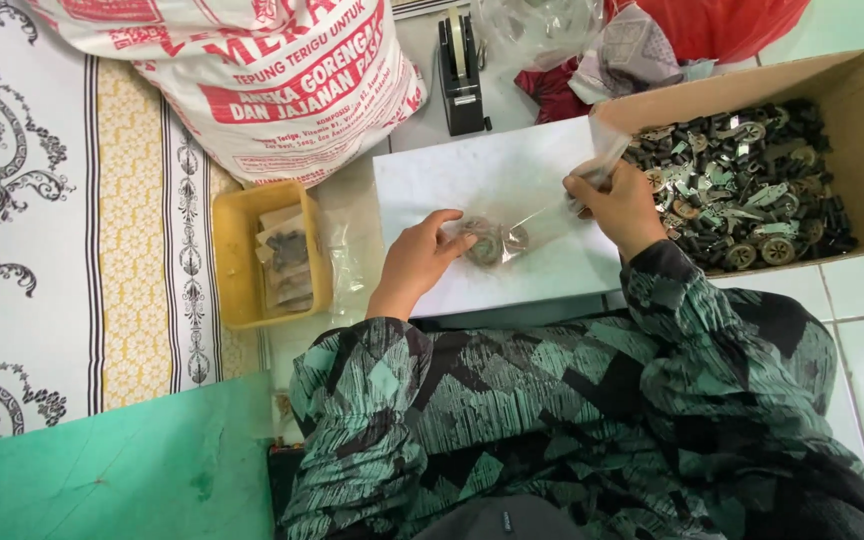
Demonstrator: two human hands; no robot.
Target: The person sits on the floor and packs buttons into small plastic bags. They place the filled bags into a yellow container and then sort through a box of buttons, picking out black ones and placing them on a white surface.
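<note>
A small clear plastic bag (522, 228) with a few round metal parts inside lies on a white slab (492, 170) in front of me. My left hand (422, 255) presses its fingertips on the filled end of the bag. My right hand (617, 205) pinches the bag's open end and holds it up toward the right. Both arms wear green and black patterned sleeves.
A cardboard box (857, 95) full of several small dark metal parts stands at the right. A yellow tray (230, 260) with filled packets sits left of the slab. Behind are a large printed sack (272, 80), a black tape dispenser (460, 75) and a red bag (722, 25).
</note>
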